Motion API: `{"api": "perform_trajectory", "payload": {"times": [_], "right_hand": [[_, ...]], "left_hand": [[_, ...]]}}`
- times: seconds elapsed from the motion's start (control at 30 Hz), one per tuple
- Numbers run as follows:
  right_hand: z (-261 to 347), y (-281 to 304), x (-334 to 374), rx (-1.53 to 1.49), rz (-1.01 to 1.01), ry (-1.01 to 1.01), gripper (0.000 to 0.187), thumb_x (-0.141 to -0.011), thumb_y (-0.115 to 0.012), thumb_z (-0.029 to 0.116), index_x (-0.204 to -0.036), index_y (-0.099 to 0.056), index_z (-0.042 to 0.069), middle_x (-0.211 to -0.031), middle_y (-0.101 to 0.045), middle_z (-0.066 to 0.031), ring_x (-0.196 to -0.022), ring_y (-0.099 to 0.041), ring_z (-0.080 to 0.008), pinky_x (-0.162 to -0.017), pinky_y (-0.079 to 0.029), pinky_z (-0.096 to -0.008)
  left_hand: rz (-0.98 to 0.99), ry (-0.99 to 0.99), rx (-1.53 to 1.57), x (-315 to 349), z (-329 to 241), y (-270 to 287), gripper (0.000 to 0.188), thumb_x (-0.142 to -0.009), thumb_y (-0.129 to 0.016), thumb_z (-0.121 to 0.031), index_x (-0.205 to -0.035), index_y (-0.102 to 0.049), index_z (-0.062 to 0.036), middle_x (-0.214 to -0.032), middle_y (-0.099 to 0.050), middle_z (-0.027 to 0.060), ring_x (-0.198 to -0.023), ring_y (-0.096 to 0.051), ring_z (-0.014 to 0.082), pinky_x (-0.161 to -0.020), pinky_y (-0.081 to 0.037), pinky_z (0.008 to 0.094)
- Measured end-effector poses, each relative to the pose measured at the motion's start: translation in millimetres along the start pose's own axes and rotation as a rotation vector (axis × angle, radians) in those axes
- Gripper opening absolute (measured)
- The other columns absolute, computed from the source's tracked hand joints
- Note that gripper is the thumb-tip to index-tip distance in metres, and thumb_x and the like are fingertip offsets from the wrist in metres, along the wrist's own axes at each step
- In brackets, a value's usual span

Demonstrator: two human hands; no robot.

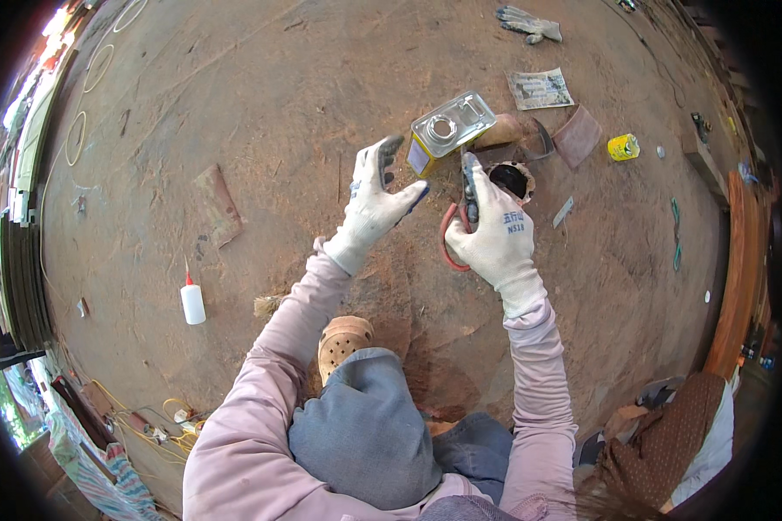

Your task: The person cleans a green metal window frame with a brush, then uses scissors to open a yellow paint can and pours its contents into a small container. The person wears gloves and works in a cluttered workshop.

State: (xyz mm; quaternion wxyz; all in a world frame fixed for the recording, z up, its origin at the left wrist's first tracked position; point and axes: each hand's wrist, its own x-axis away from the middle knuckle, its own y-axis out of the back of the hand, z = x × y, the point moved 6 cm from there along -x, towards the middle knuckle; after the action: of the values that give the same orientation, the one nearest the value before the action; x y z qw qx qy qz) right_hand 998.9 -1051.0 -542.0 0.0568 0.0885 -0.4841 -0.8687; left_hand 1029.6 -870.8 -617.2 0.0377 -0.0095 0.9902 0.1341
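My left hand [375,198], in a white glove with dark fingertips, is raised with thumb and fingers spread and nothing between them. Just beyond it is a rectangular metal can [452,123] with a silver top and yellow sides. My right hand [500,233], gloved the same way, is closed around scissors with red loop handles [447,236]; the fingers hide much of them. Right beside its fingers is a round container with a dark opening [511,180]. A brown, rounded object [500,132] lies behind, partly covered by the can.
On the dusty floor are a white squeeze bottle [193,304] with a red tip, a brown flat piece [219,205], a yellow tin [623,148], a printed sheet [540,89], a sandpaper-like square [577,136] and a loose glove [530,25]. Timber [732,295] edges the right side.
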Motion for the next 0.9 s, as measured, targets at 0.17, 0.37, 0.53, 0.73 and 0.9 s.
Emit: {"api": "perform_trajectory", "payload": {"times": [0.17, 0.37, 0.53, 0.73, 0.9], "right_hand": [[10, 4, -13, 0.313, 0.048, 0.215, 0.058, -0.08, -0.07, 0.022, -0.134, -0.056, 0.005, -0.096, -0.066, -0.0102, -0.089, -0.066, -0.0257, -0.076, -0.053, -0.0385], [2, 10, -22, 0.587, 0.122, 0.335, 0.037, -0.088, -0.061, 0.021, -0.123, -0.064, 0.011, -0.087, -0.063, -0.0043, -0.086, -0.064, -0.0215, -0.072, -0.051, -0.037], [4, 16, -26, 0.552, 0.126, 0.385, 0.039, -0.087, -0.063, 0.021, -0.124, -0.064, 0.01, -0.087, -0.064, -0.004, -0.085, -0.065, -0.0216, -0.073, -0.052, -0.0367], [4, 18, -34, 0.521, 0.16, 0.379, 0.042, -0.085, -0.065, 0.019, -0.127, -0.063, 0.01, -0.086, -0.066, -0.0052, -0.082, -0.067, -0.0224, -0.073, -0.053, -0.0368], [12, 29, -46, 0.464, 0.255, 0.361, 0.04, -0.085, -0.066, 0.018, -0.124, -0.065, 0.008, -0.09, -0.071, -0.0093, -0.082, -0.07, -0.0258, -0.072, -0.055, -0.04]], "left_hand": [[0.051, -0.057, -0.272, -34, 9, -24, 0.109, -0.068, -0.091, -0.032, -0.151, -0.029, 0.0003, -0.144, -0.045, 0.0211, -0.136, -0.044, 0.0338, -0.113, -0.039, 0.0445], [-0.022, -0.037, -0.138, -54, 8, -38, 0.091, -0.068, -0.091, -0.031, -0.142, -0.044, -0.0043, -0.135, -0.055, 0.0148, -0.127, -0.054, 0.027, -0.108, -0.045, 0.0385], [0.009, 0.009, -0.133, -58, 10, -38, 0.083, -0.068, -0.091, -0.03, -0.136, -0.049, -0.0048, -0.129, -0.059, 0.0123, -0.122, -0.058, 0.0242, -0.105, -0.047, 0.0365], [-0.016, -0.04, -0.183, -59, 3, -36, 0.08, -0.067, -0.092, -0.03, -0.133, -0.052, -0.0055, -0.127, -0.06, 0.0107, -0.119, -0.059, 0.0241, -0.103, -0.048, 0.0362], [0.041, -0.007, -0.032, -62, 4, -40, 0.082, -0.066, -0.091, -0.029, -0.132, -0.05, -0.0071, -0.125, -0.063, 0.013, -0.116, -0.063, 0.0263, -0.1, -0.051, 0.0372]]}}
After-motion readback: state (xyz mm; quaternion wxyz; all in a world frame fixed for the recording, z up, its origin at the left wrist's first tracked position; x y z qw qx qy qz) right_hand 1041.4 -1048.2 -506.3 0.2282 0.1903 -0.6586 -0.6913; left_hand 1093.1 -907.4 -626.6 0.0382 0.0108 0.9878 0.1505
